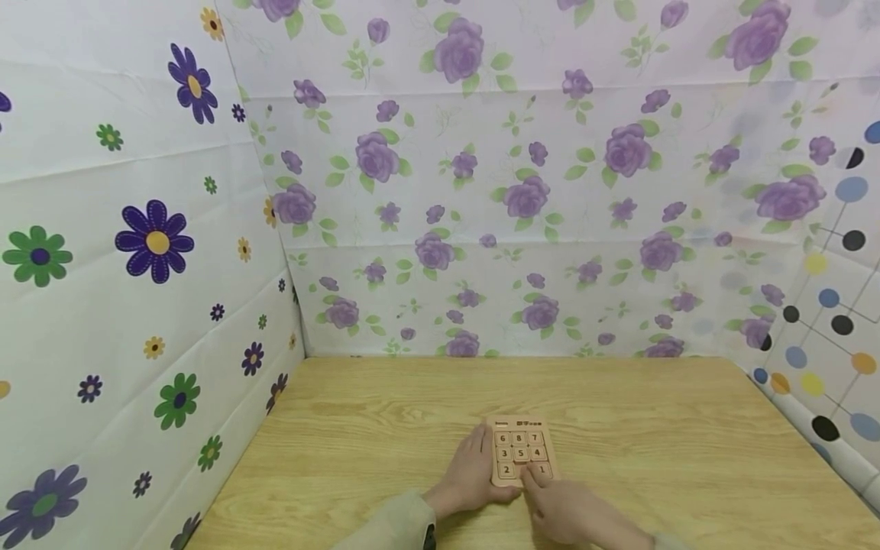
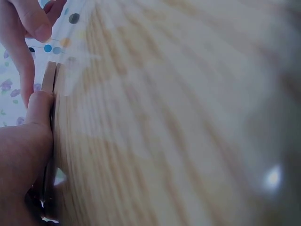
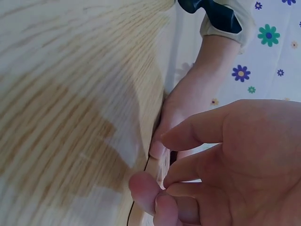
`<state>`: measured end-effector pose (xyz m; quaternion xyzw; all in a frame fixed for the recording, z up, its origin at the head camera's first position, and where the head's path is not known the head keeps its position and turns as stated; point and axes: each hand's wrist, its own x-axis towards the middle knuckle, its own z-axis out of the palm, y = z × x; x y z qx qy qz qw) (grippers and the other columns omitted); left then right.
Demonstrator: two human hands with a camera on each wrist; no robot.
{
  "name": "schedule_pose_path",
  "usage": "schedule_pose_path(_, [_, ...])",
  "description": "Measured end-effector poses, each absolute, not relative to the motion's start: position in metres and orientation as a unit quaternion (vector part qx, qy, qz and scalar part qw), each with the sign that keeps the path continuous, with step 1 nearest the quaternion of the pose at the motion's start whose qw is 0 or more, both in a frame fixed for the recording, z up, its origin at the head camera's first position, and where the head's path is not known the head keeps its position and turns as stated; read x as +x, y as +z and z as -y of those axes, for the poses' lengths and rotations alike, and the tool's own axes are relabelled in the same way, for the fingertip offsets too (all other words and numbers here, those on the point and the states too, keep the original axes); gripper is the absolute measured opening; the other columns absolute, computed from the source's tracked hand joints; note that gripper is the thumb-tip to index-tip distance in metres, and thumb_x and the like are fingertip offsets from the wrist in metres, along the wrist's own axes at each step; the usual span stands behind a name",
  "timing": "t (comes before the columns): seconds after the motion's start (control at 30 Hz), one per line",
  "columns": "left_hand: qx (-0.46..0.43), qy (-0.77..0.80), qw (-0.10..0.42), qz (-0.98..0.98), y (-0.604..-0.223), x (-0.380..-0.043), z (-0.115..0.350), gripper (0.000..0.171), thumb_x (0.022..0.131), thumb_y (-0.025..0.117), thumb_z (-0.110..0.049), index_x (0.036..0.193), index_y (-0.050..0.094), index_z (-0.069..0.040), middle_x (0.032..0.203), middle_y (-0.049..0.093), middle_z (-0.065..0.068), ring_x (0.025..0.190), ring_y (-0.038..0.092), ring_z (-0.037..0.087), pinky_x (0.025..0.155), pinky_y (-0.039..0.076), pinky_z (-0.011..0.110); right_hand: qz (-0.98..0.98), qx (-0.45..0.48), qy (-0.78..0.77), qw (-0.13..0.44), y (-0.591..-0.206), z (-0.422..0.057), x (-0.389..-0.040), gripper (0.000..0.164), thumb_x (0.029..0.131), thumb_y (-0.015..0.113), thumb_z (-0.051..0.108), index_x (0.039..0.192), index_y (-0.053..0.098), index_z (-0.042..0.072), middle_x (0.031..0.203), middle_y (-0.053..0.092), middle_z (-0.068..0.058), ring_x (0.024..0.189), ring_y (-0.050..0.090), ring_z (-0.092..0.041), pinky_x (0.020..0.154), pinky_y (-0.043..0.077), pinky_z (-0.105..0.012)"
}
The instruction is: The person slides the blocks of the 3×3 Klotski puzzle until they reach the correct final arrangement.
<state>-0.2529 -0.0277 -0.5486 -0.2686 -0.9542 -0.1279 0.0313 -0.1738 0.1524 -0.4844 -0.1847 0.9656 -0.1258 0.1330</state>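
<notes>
A wooden number slide puzzle (image 1: 520, 453) lies flat on the table, its tiles reading 6 8 7, 3 5 4, then 2 and 1 in the bottom row. My left hand (image 1: 470, 475) holds the board, fingers along its left side and thumb at the near edge. In the left wrist view that thumb (image 2: 39, 110) is against the board's edge (image 2: 49, 77). My right hand (image 1: 567, 508) reaches in from the near right, with fingertips on the bottom row beside the 1 tile. These fingers hide part of the bottom middle slot.
The puzzle sits on a wood-grain table (image 1: 385, 412). Behind it hangs a cloth with purple roses (image 1: 525, 197). A flowered cloth (image 1: 62, 328) stands on the left, and a dotted one (image 1: 839, 275) on the right.
</notes>
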Motion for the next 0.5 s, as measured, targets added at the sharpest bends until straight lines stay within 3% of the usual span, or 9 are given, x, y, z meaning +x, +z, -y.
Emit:
schedule_pose_path(0.07, [-0.271,-0.126,0.037,0.954,-0.549,-0.253,0.028,0.117,0.075,0.065,-0.07,0.148,0.022,0.011,0.153,0.03,0.028,0.144,0.031,0.034,0.119,0.03,0.042,-0.964,-0.186,-0.134,0.137,-0.486,-0.151,-0.174,0.061,0.095,0.052,0.027,0.149,0.035,0.005,0.154,0.035,-0.017,0.088,0.064,-0.029,0.074,0.057,-0.046])
schedule_pose_path(0.23, [-0.272,-0.128,0.034,0.953,-0.55,-0.254,0.028,0.117,0.075,0.065,-0.069,0.148,0.02,0.011,0.153,0.029,0.028,0.144,0.03,0.035,0.119,0.03,0.043,-0.963,-0.203,-0.129,0.123,-0.487,-0.146,-0.173,0.062,0.094,0.051,0.027,0.149,0.034,0.003,0.153,0.037,-0.018,0.083,0.064,-0.026,0.083,0.056,-0.05])
schedule_pose_path(0.4, [-0.265,-0.119,0.016,0.957,-0.549,-0.254,0.027,0.114,0.078,0.064,-0.067,0.149,0.019,0.009,0.155,0.027,0.026,0.145,0.028,0.034,0.119,0.029,0.043,-0.963,-0.218,-0.117,0.113,-0.486,-0.14,-0.174,0.062,0.094,0.053,0.025,0.147,0.036,-0.001,0.152,0.037,-0.021,0.094,0.065,-0.03,0.091,0.054,-0.05])
schedule_pose_path(0.5, [-0.262,-0.112,0.005,0.958,-0.548,-0.255,0.027,0.113,0.078,0.064,-0.066,0.15,0.019,0.008,0.156,0.026,0.025,0.146,0.027,0.033,0.12,0.029,0.043,-0.962,-0.218,-0.12,0.111,-0.485,-0.138,-0.175,0.059,0.096,0.051,0.025,0.147,0.037,-0.001,0.152,0.037,-0.021,0.116,0.059,-0.037,0.097,0.051,-0.052])
